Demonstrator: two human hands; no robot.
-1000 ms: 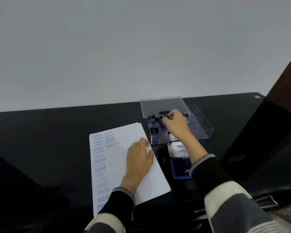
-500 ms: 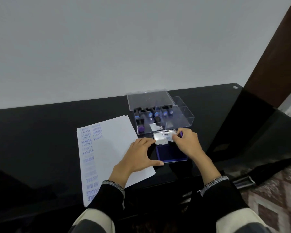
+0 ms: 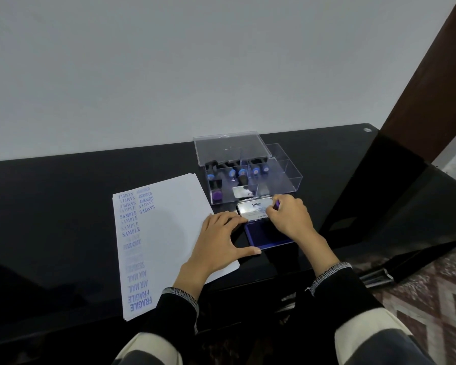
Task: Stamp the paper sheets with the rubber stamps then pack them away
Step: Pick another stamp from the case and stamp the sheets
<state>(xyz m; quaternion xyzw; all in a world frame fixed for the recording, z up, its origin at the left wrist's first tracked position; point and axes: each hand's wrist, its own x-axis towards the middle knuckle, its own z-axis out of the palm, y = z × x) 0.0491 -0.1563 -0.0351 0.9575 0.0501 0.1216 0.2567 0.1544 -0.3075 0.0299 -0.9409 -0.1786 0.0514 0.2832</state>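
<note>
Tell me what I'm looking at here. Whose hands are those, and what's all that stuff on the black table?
The camera sits on a person's head, looking down at their own two hands. No robot here. On the black table lies a stack of paper sheets, already stamped with words like SAMPLE and FRAGILE. Behind it stands a clear plastic box with rubber stamps inside. In front of the box is an open blue ink pad. The left hand lies flat, partly on the paper, fingertips reaching the pad. The right hand has a grip on something small and purple, probably a stamp, at the pad's lid.
</note>
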